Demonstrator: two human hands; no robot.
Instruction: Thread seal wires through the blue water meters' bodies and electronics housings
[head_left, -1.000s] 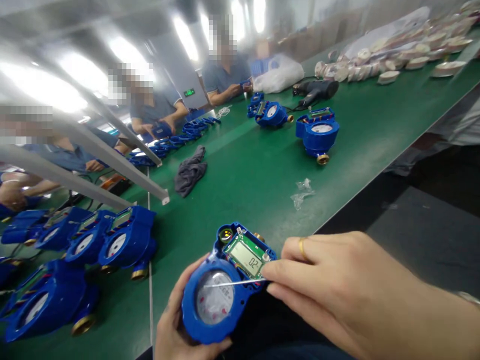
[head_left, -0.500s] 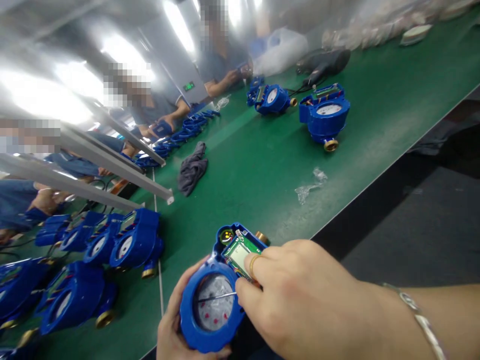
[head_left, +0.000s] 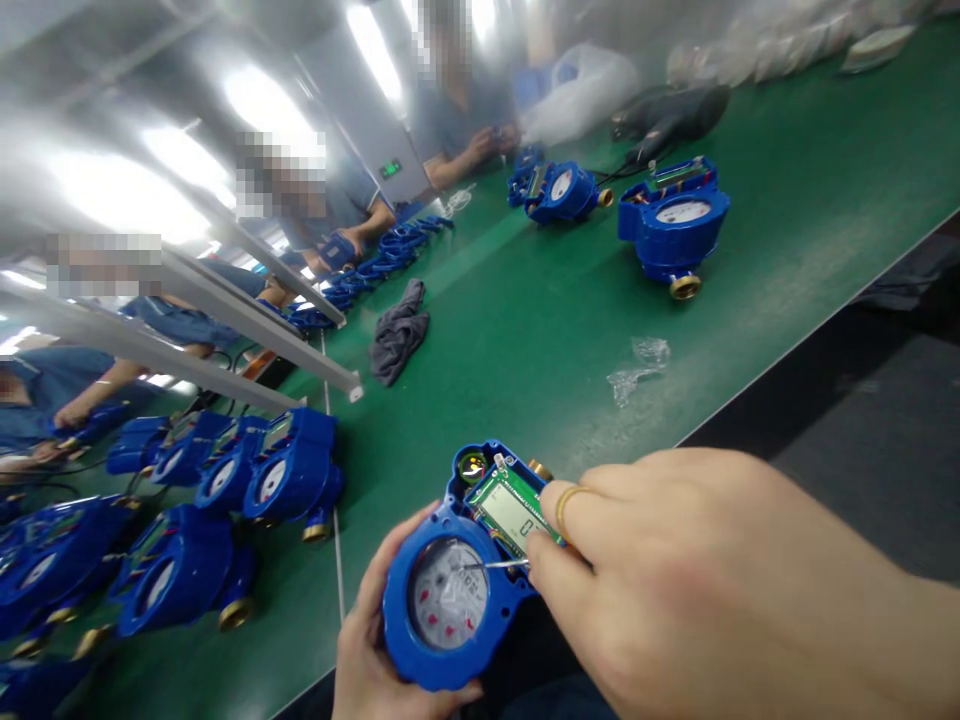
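My left hand [head_left: 375,650] grips a blue water meter [head_left: 457,580] from below, at the near edge of the green table [head_left: 525,330]. The meter has a round dial face and a green circuit board with a small display [head_left: 514,510] above it. My right hand [head_left: 697,580], with a gold ring, is pinched on a thin metal tool [head_left: 487,565]. The tool's tip lies over the dial, just beside the board. Part of the board is hidden by my right fingers.
Several blue meters [head_left: 225,500] crowd the table's left side, and two more [head_left: 675,225] stand far right. A grey cloth [head_left: 399,330], clear plastic scraps [head_left: 637,370] and a black tool [head_left: 667,110] lie on the table. Other people sit along the far side.
My right hand slid left over the meter, then drew back a little, so the display shows again. The tool tip stays over the dial. The view shifted slightly.
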